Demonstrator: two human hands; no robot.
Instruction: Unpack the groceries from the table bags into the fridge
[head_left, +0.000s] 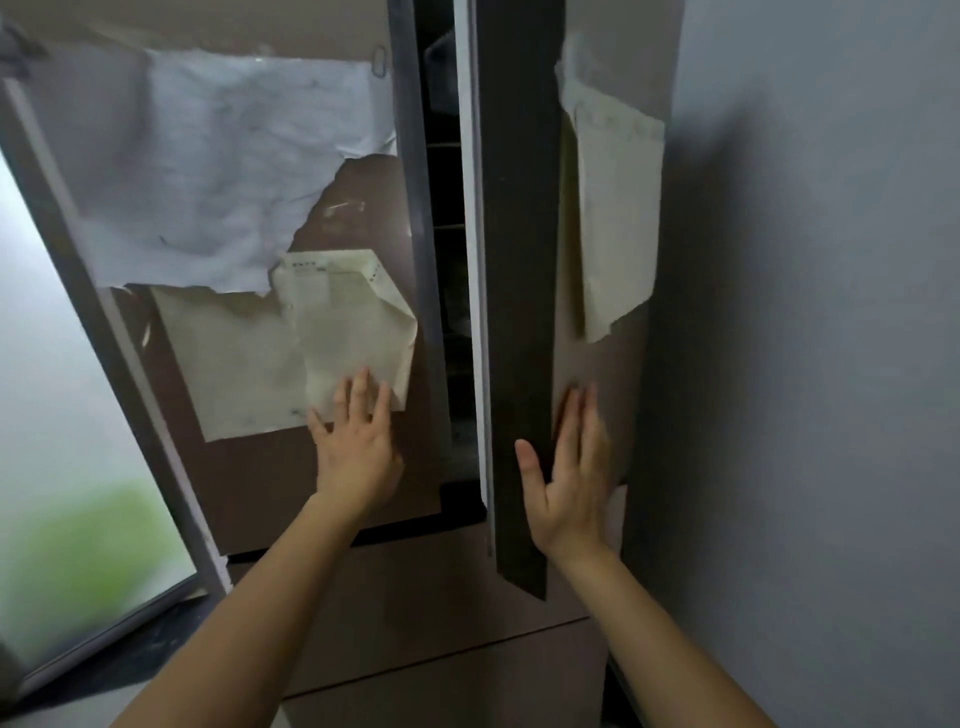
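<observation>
We press our left hand (358, 447) and right hand (569, 478), both flat with fingers spread and holding nothing, against the fridge (363, 613) doors, ajar by a narrow gap. No bags or groceries show, so progress can't be judged.

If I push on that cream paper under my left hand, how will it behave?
The cream paper is creased with a folded corner, so it's probably thin and floppy. Under the left hand it may slide or wrinkle against the fridge door.
</observation>
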